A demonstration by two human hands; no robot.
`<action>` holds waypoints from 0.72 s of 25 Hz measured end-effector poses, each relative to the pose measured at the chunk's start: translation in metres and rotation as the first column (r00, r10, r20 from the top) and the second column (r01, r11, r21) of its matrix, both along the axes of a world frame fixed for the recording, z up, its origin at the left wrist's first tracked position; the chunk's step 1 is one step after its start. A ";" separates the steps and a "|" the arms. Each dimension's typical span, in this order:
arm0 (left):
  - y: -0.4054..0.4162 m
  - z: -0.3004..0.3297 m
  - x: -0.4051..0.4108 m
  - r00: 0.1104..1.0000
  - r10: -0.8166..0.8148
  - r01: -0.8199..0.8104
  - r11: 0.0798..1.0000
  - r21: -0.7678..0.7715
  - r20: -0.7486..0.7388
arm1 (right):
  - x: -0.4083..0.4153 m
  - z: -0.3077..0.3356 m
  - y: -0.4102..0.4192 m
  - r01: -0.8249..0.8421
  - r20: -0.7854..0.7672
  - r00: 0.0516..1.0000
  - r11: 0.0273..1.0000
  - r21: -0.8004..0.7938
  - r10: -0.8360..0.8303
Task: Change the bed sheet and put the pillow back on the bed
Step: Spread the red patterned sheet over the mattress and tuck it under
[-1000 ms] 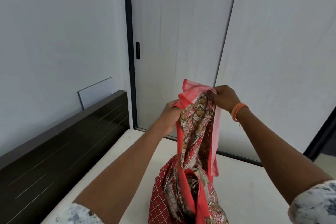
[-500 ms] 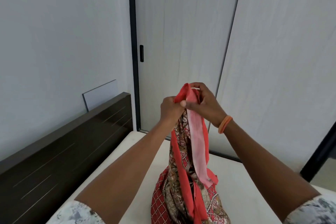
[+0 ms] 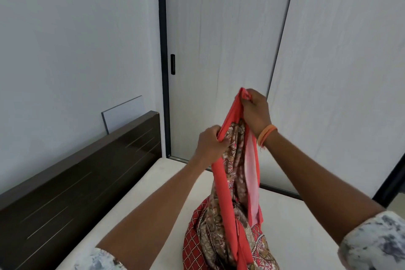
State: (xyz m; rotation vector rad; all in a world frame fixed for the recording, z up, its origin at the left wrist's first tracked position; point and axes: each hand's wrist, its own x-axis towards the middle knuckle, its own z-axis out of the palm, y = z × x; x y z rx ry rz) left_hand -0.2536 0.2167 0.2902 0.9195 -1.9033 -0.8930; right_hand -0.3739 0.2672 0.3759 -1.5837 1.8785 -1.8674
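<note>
Above the bare mattress (image 3: 291, 232), both hands grip the bed sheet (image 3: 230, 204): right hand (image 3: 255, 113) pinching its red hem, left hand (image 3: 209, 143) lower. Soft, light, floppy cloth; best held at corners.

— What did the bed sheet (image 3: 230, 182) look like?
— Coral-red along its border, with a brown paisley print and a red diamond-check panel; a paler pink underside showed on one hanging strip.
— How was it lying?
— Bunched, not spread. Its upper part was drawn up into a narrow hanging column, and the rest sat in a crumpled heap on the bare cream mattress (image 3: 153, 184), near the front edge
</note>
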 end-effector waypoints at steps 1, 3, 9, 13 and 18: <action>0.004 -0.014 -0.003 0.999 0.035 -0.035 0.999 0.031 -0.013 | 0.003 0.012 0.000 -0.032 -0.076 0.997 0.999 0.031 0.034; 0.011 -0.043 -0.008 0.995 0.095 -0.090 0.987 0.133 -0.031 | 0.007 0.030 -0.004 -0.065 -0.055 0.996 0.998 0.026 0.066; 0.012 -0.103 -0.006 0.957 0.289 -0.254 0.790 0.557 0.027 | -0.014 0.050 -0.018 -0.015 0.283 0.959 0.997 -0.074 0.035; -0.017 -0.092 0.023 0.897 0.442 -0.342 0.710 0.615 -0.012 | -0.039 0.041 -0.016 0.093 0.382 0.923 0.992 -0.080 -0.056; -0.050 0.062 0.045 0.969 0.222 -0.211 0.972 0.105 -0.109 | -0.045 0.055 0.012 0.094 -0.215 0.973 0.995 0.022 -0.087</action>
